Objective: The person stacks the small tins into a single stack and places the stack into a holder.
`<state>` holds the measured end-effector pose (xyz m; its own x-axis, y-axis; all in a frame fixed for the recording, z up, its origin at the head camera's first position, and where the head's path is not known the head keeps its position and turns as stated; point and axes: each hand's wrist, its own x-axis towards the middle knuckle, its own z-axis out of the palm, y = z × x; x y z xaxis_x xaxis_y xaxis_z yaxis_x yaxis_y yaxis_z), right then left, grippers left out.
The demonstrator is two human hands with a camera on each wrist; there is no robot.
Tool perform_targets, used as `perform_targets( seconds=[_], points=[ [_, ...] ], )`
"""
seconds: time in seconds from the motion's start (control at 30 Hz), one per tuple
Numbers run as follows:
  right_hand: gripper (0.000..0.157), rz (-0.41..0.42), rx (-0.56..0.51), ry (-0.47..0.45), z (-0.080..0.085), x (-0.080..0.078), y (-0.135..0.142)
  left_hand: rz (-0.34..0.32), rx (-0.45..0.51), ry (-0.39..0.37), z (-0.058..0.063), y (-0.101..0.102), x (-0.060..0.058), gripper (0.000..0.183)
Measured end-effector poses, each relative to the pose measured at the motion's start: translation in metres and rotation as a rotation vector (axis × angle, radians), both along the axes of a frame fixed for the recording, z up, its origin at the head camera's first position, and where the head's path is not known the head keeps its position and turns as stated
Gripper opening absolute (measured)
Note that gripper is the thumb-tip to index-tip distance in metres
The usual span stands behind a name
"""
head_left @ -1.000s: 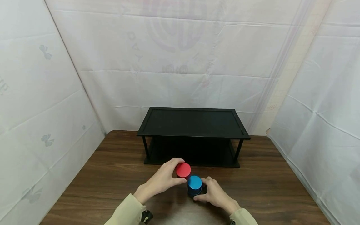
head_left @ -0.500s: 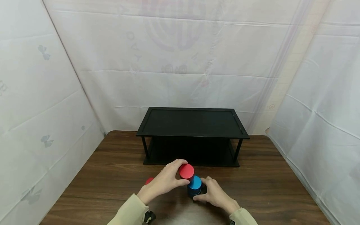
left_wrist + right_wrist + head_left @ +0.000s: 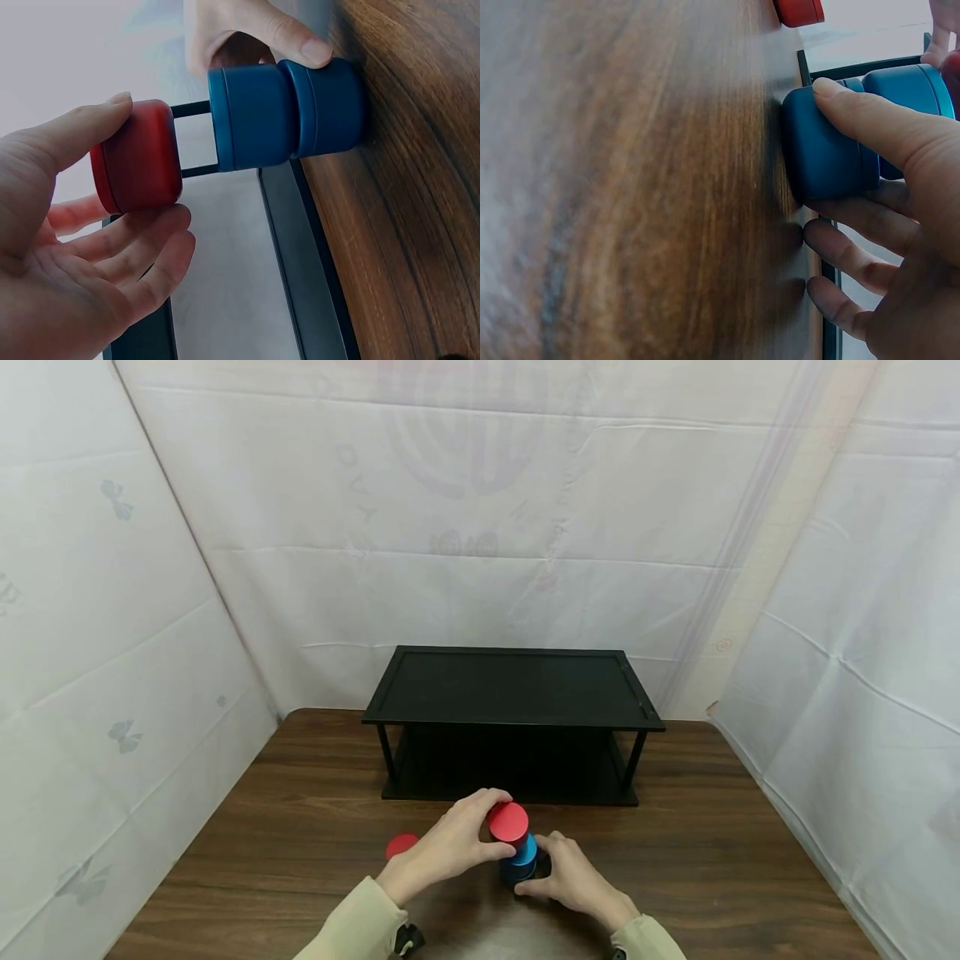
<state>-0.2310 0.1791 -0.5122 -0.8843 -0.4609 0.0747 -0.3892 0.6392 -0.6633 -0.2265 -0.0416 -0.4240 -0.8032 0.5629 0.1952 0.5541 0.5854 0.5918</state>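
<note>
just left hand (image 3: 450, 847) gripping unlabelled red cylinder (image 3: 508, 823), right hand (image 3: 566, 877) gripping blue stack (image 3: 285, 112)

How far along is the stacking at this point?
Done: two blue pieces stand stacked on the table, the right hand gripping the lower one. In hand: the left hand holds a red piece just above the stack, a gap showing. Left: setting it down; another red piece lies aside.

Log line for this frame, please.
left hand: holds red can just above blue stack, gap visible | right hand: grips stack's bottom can | table: second red can
</note>
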Motion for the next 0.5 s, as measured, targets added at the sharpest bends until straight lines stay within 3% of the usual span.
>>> perform_targets(
  seconds=[0.5],
  points=[
    [0.047, 0.001, -0.017, 0.007, -0.0005, 0.0003, -0.0002, -0.02, -0.021, -0.013, -0.0026, 0.0067, -0.0006, 0.056]
  ],
)
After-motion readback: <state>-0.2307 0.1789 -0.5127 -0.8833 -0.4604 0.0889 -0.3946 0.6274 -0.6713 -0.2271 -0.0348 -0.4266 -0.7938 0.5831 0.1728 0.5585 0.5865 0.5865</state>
